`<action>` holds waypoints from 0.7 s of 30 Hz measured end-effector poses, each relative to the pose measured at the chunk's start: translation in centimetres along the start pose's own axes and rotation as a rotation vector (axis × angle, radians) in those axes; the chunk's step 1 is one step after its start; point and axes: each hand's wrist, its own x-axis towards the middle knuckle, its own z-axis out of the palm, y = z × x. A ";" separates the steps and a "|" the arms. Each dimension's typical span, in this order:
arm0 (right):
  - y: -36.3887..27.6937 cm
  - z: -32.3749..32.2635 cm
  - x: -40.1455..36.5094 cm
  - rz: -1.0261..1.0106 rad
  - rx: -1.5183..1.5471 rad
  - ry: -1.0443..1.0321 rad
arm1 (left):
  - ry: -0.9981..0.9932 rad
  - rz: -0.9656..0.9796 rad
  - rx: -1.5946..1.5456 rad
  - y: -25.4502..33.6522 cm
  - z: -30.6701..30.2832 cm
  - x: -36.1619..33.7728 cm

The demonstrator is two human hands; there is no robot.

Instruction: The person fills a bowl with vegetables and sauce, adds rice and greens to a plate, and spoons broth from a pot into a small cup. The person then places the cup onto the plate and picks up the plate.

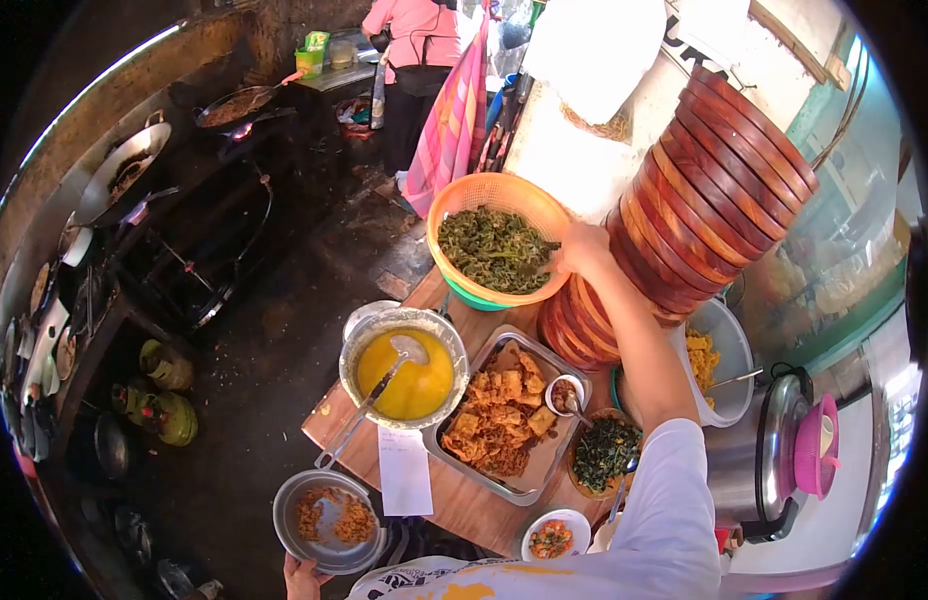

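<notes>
The left grip [304, 578] is curled around the near edge of a metal bowl [329, 557] of food, beyond the bench [479, 520]'s left corner. The right grip [581, 250] reaches over the orange colander [504, 190]'s right rim; whether it pinches the greens [494, 250] cannot be told. A soup pot [349, 372] and fried-food tray [529, 495] stand between. Bowl and colander face upward. The bench is wooden, the floor [284, 330] dark.

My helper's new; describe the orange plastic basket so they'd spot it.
Find the brown wooden table. At its far end, beside the tall reddish wooden stack, is the round plastic basket of leafy greens. Unlike the silver metal pot, it's orange, with the right hand at its rim.
</notes>
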 end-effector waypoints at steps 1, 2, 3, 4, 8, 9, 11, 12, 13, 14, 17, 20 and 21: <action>-0.6 0.8 0.3 -0.023 -0.028 0.014 | -0.015 0.019 0.028 0.6 0.7 -0.7; -1.0 1.9 0.8 -0.018 -0.008 0.057 | -0.029 0.038 0.058 1.1 1.4 -1.4; -1.4 3.1 1.3 -0.012 0.012 0.097 | -0.014 0.046 0.082 1.8 2.3 -2.2; -1.7 3.5 1.3 -0.004 0.032 0.136 | -0.011 0.055 0.093 1.9 2.5 -2.5; -1.4 4.9 1.5 0.003 0.084 0.159 | -0.038 0.075 0.101 1.6 2.1 -2.5; -0.9 5.1 1.4 0.017 0.100 0.162 | -0.054 0.076 0.092 1.3 1.8 -2.3; -0.4 4.0 0.0 0.045 0.131 0.171 | -0.078 0.087 0.171 -0.1 0.5 -0.9; 0.0 3.3 -0.9 0.048 0.139 0.177 | -0.091 0.092 0.211 -0.8 -0.1 -0.3; 0.5 2.3 -2.2 0.052 0.148 0.183 | -0.060 0.061 0.176 -0.2 0.5 -0.7; 0.9 1.5 -3.2 0.057 0.156 0.187 | -0.030 0.029 0.143 1.0 1.8 -1.5; 2.0 1.1 -4.7 0.069 0.256 0.226 | -0.224 0.432 0.984 -1.0 -1.8 1.2; 2.1 1.9 -5.5 0.049 0.296 0.260 | -0.210 0.216 0.630 1.9 1.7 -0.9; 2.1 2.1 -5.6 0.064 0.328 0.260 | -0.137 -0.002 0.234 3.3 3.5 -2.2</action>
